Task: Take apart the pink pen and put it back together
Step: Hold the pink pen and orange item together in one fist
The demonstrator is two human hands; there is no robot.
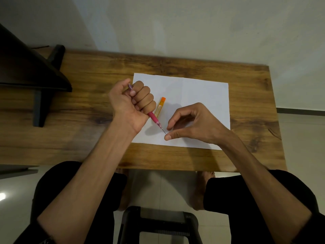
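Over a white sheet of paper (193, 95) on a wooden desk (88, 81), a person's left hand (131, 103) wraps the pink pen (152, 117) in a full fist, the barrel hidden inside the curled fingers, the purple top poking out above the thumb and the pink tip section with its thin metal point angling down below the heel of the hand. Just beyond that point, the right hand (191, 122) hovers empty, thumb and forefinger parted on either side of it and apparently touching nothing. An orange lead case (160, 107) lies on the paper right beside the fist. The pen looks whole, so the tip section probably comes off first: best done by pinching the pink cone above the needle point, not the point itself, and twisting while the fist holds the barrel steady.
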